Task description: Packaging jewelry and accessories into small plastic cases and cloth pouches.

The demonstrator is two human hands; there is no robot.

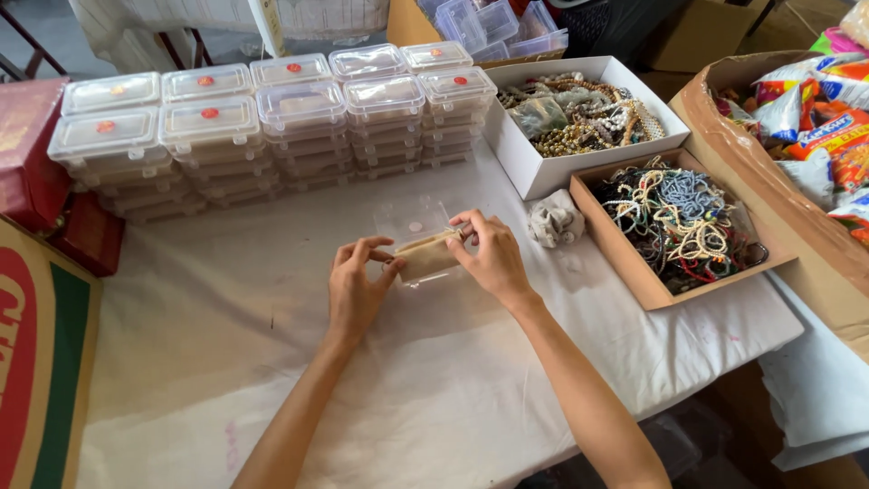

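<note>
A small clear plastic box (415, 226) lies on the white tablecloth with its lid tipped up toward the back. Inside its base sits a beige cloth pouch (425, 258). My left hand (355, 288) pinches the left edge of the box and pouch with its fingertips. From the right, my right hand (491, 256) presses fingers onto the top of the pouch. Both hands touch the same box.
Stacks of closed clear boxes (272, 122) with red dots line the back. A white box (579, 113) and a brown box (674, 222) of beaded jewellery stand at right, a crumpled grey cloth (554, 220) beside them. A carton of snack packets (815, 118) sits far right, red boxes (32, 154) at left.
</note>
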